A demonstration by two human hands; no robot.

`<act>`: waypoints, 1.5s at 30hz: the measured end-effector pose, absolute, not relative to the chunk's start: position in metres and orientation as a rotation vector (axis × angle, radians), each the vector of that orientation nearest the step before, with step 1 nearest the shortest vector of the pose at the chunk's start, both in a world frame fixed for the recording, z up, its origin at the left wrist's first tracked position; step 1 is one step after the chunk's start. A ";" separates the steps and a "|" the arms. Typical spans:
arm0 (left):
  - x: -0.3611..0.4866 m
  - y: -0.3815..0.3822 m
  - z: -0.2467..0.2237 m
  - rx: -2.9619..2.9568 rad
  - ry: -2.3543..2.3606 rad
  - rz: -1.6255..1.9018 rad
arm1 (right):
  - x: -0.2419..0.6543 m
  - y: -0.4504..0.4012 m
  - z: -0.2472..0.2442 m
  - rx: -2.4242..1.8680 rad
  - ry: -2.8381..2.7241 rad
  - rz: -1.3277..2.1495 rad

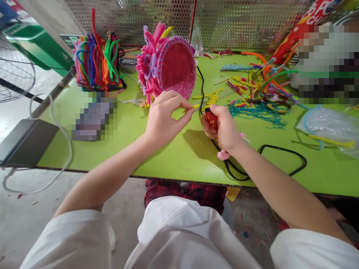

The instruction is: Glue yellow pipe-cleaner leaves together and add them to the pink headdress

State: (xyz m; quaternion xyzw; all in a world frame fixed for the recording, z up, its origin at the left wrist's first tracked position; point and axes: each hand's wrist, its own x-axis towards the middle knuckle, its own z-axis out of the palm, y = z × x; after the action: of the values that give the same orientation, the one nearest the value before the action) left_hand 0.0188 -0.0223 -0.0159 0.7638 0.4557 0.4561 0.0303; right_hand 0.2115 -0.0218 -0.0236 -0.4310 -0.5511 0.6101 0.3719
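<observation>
My left hand [164, 114] is above the green table with thumb and forefinger pinched together. A small bit of yellow pipe cleaner [189, 108] shows at those fingertips. In my right hand [226, 129] is a red lighter [212, 120] with a black top, gripped upright with the thumb near its top; no flame is visible. A small gap separates the two hands. Behind my left hand a pink round basket [178, 69] lies on its side, decorated with pink and purple fuzzy flowers. Yellow twisted pieces [211, 99] lie just beyond the hands.
A bundle of coloured pipe cleaners [97, 63] stands at the back left, near a blurred phone [94, 117] and a grey box [29, 140]. Loose pipe cleaners and teal strings [258, 114] are heaped right. A black cable [283, 146] runs under my right arm, near a plastic bag [333, 125].
</observation>
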 end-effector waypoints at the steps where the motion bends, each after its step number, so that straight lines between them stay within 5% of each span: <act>1: 0.019 -0.023 -0.015 2.361 1.415 1.399 | 0.210 -0.023 -0.024 -1.099 -1.402 1.586; 45: 0.020 -0.028 -0.017 2.457 1.428 1.277 | 0.203 -0.024 -0.030 -1.065 -1.289 1.674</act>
State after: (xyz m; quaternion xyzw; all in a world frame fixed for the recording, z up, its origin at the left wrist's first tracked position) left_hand 0.0200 -0.0279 -0.0173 0.7886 0.4584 0.4097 0.0129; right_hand 0.2028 -0.0235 -0.0301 -0.4168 -0.5043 0.6549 0.3783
